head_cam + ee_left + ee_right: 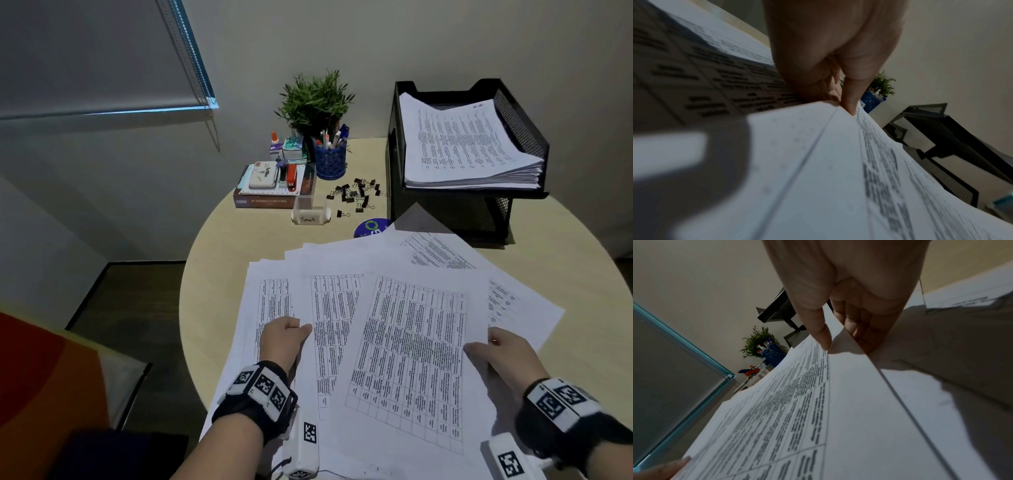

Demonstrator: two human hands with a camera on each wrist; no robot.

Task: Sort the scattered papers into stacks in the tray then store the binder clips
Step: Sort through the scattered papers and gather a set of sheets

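Several printed sheets with tables (404,346) lie fanned across the near half of the round table. My left hand (286,337) pinches the left edge of some sheets (818,146), thumb on top and fingers curled beneath. My right hand (496,353) pinches the right edge of the top sheets (838,402), thumb over and fingers under. A black mesh tray (513,113) at the back right holds a thick stack of printed papers (469,147). Black binder clips (356,195) lie scattered left of the tray, beside a small clear box (310,212) labelled "Small".
A blue pen cup (330,161) and a potted plant (315,99) stand at the back. A book stack with a stapler and a glue bottle (274,185) sits left of them. A blue round sticker (371,228) peeks out beyond the papers. An orange chair (51,394) stands at the left.
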